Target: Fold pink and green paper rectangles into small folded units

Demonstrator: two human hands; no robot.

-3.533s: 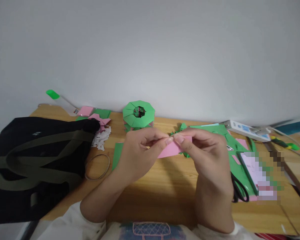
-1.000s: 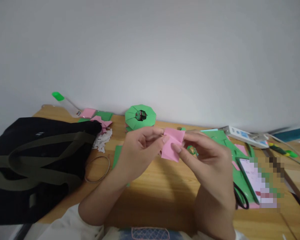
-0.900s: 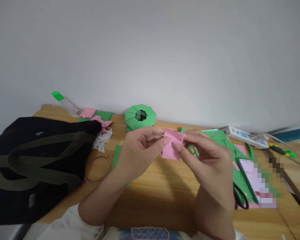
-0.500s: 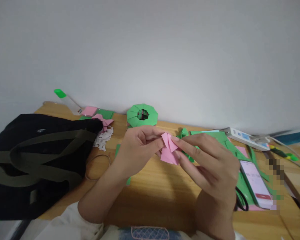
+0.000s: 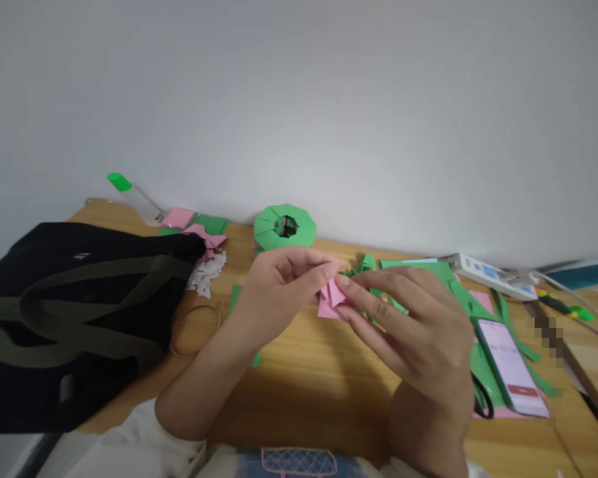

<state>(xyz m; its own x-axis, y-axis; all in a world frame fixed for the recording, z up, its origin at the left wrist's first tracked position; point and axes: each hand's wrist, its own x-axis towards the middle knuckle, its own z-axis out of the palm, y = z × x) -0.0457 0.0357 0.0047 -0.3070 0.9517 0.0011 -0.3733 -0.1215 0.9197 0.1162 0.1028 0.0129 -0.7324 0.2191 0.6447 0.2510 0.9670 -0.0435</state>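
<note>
Between both hands, above the wooden table, is a small piece of folded pink paper [image 5: 333, 299] with several overlapping creased flaps. My left hand [image 5: 284, 285] pinches its upper edge, thumb in front and fingers curled behind. From the right, my right hand [image 5: 413, 318] grips the paper's side between thumb and index finger. Fingers hide parts of the paper. Behind the hands stands a green folded-paper ring [image 5: 299, 229] with a dark hole in its middle. Green folded paper pieces [image 5: 367, 263] lie just beyond the right fingers, partly covered.
A black bag [image 5: 80, 318] fills the left side. Near it lie pink folded paper [image 5: 212, 240], white scraps [image 5: 205, 273] and a thin loop [image 5: 195, 309]. At right are a phone [image 5: 512, 365] on green sheets [image 5: 488, 372] and a power strip [image 5: 493, 275]. A wall rises behind.
My left thumb has moved up and right over the top of the pink paper, covering more of it. Both hands still hold the paper; its flaps look turned slightly.
</note>
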